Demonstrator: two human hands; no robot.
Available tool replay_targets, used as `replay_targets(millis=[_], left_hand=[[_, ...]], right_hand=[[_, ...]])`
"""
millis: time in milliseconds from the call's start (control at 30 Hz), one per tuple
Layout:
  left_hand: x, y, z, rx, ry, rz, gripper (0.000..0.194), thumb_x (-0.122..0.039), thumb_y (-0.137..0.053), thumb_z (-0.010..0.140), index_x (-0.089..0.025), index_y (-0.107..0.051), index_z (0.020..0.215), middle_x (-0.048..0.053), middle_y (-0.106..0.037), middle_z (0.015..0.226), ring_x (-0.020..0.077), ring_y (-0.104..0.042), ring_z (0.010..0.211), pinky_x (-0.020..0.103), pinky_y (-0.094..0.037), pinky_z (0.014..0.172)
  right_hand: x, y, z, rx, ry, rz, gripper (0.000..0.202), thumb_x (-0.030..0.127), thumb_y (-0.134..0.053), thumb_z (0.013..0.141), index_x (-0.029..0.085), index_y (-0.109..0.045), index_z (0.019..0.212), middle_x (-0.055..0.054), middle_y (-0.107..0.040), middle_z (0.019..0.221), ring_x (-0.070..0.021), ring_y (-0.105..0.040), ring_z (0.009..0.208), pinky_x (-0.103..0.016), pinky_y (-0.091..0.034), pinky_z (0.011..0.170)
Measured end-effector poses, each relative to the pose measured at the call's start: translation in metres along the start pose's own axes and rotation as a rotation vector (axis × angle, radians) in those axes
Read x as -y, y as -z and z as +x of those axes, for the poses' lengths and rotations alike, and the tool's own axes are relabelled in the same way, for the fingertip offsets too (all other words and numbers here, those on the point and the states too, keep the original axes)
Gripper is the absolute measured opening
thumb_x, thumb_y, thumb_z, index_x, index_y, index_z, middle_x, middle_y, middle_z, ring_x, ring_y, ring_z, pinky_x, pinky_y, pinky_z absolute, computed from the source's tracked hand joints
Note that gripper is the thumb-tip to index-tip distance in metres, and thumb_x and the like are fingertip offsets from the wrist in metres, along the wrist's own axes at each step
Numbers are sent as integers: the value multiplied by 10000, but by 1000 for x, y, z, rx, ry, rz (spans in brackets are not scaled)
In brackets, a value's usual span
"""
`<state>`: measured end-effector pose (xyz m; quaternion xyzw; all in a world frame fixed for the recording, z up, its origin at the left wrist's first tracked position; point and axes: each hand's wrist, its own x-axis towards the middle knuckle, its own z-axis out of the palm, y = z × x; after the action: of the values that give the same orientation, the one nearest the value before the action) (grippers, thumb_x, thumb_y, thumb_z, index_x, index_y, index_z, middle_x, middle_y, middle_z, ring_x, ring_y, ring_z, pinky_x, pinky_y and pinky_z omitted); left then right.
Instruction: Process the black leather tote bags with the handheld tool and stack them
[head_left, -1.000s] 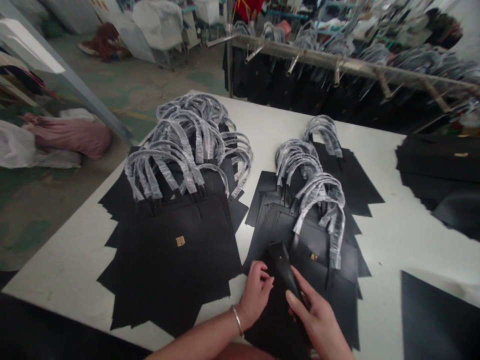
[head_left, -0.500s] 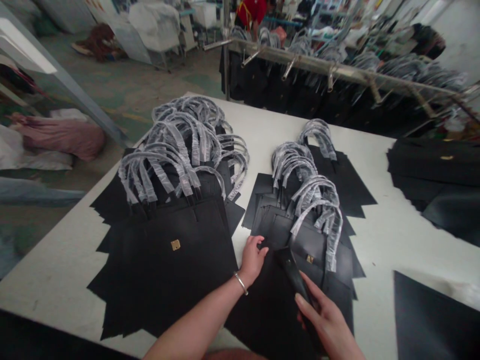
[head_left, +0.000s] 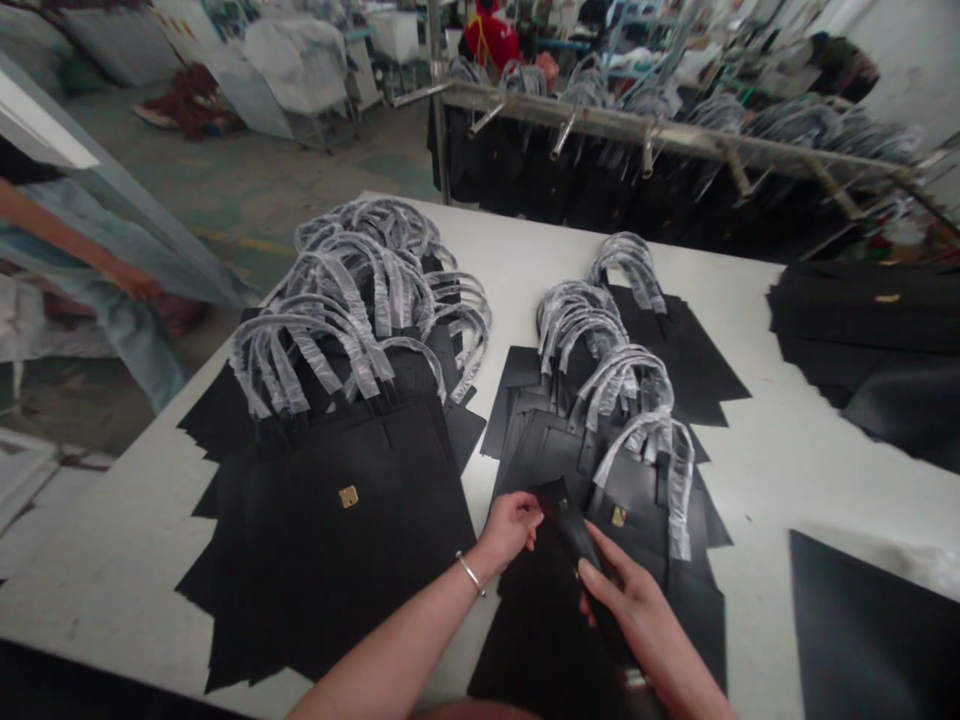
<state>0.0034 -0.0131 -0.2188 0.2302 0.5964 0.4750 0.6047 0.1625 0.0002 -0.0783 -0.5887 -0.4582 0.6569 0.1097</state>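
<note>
My right hand point(head_left: 626, 590) is wrapped round a folded black strip point(head_left: 581, 545) over the right-hand stack. My left hand point(head_left: 514, 530), with a silver bangle at the wrist, has its fingers curled together beside the strip's upper end; what they pinch, if anything, is too small to make out. Under and behind the hands lie overlapping black panels point(head_left: 551, 440) with plastic-wrapped handles point(head_left: 637, 380) and a gold clasp point(head_left: 619, 516). A larger stack of black panels point(head_left: 405, 500) lies to the left, with wrapped handles point(head_left: 300, 340) and a gold plate point(head_left: 348, 497).
The white table point(head_left: 757, 470) also bears black pieces point(head_left: 862, 330) at the right and a black sheet point(head_left: 862, 620) at the lower right. A metal rack point(head_left: 600, 122) with hanging bags stands behind. A person in jeans point(head_left: 127, 310) is at the left; another in red point(head_left: 491, 38) is beyond.
My left fingers have closed and moved slightly down. The black strip has turned and shifted a little left with my right hand. A person has come into view at the left.
</note>
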Motion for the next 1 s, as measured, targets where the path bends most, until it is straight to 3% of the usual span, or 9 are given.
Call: replay_targets(millis=[200, 433, 633, 900, 1000], left_hand=[[1, -4, -7, 21, 36, -45, 306, -400, -599, 804, -109, -597, 899, -52, -506, 505, 59, -432, 371, 160, -328, 364], [5, -5, -2, 9, 36, -12, 350, -276, -675, 733, -124, -607, 1042, 11, -621, 760, 84, -567, 490, 153, -355, 367], [4, -7, 7, 16, 60, -17, 228, -239, -660, 753, -95, -665, 929, -59, -500, 485, 52, -425, 386, 154, -298, 377], [1, -5, 5, 32, 89, -61, 264, -255, -679, 741, -98, -665, 953, -63, -505, 492, 49, -407, 379, 164, -303, 384], [1, -5, 2, 38, 94, -68, 250, -251, -683, 738, -95, -669, 933, -68, -486, 463, 53, -409, 383, 164, -313, 390]], right_hand=[[-8, 6, -4, 66, -57, 51, 903, 537, -699, 689, 102, -402, 1423, 37, -603, 567, -136, -525, 470, -255, -410, 462], [-22, 14, -6, -27, -40, 46, 949, 555, -681, 709, 89, -330, 1458, 42, -603, 513, -147, -537, 469, -263, -418, 487], [-27, 16, -5, -20, -60, 70, 929, 571, -685, 705, 97, -372, 1440, 45, -593, 521, -143, -533, 449, -260, -408, 465], [-17, 7, -3, 6, -70, 55, 913, 563, -697, 688, 114, -405, 1427, 50, -584, 503, -142, -525, 451, -262, -405, 466], [-6, 8, 1, -93, -22, 78, 936, 557, -708, 676, 105, -394, 1433, 50, -590, 515, -146, -535, 473, -267, -423, 491]])
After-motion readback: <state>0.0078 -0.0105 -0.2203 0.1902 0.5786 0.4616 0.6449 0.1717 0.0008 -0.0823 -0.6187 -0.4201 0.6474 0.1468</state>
